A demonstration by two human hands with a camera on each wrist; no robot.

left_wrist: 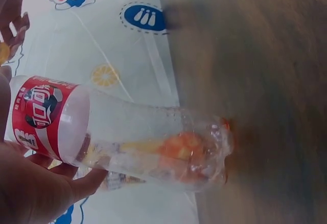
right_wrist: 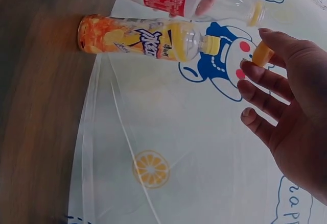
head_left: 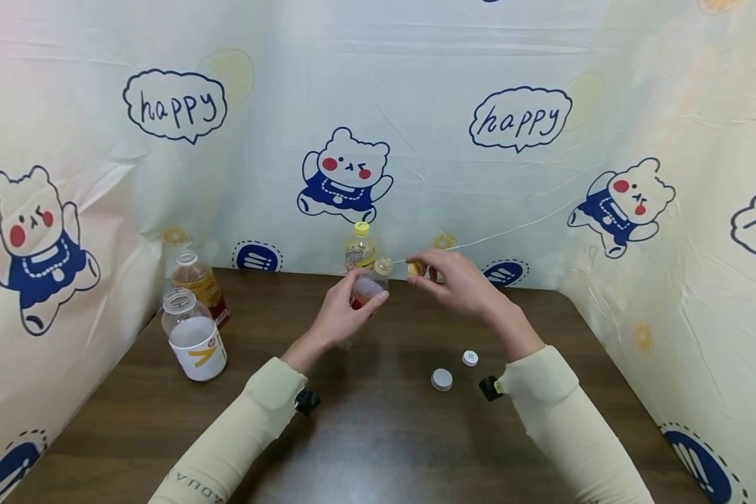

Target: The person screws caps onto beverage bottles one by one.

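Note:
My left hand (head_left: 345, 305) grips a clear plastic bottle (left_wrist: 148, 132) with a red label around its upper part. In the head view its open mouth shows just above my fingers. To the right, apart from that mouth, my right hand (head_left: 456, 280) pinches a yellow-orange bottle cap (right_wrist: 262, 54) between thumb and fingertips. Behind the held bottle stands a capped drink bottle (right_wrist: 148, 39) with a yellow-and-orange label and a yellow cap. The left hand partly hides it in the head view.
At the left stand an uncapped wide jar-like bottle (head_left: 198, 350) with a white label and an uncapped orange-labelled bottle (head_left: 203, 285). Two white caps, a larger cap (head_left: 442, 380) and a smaller cap (head_left: 470, 358), lie on the dark wooden table (head_left: 365, 434). A printed curtain (head_left: 428, 189) surrounds the table.

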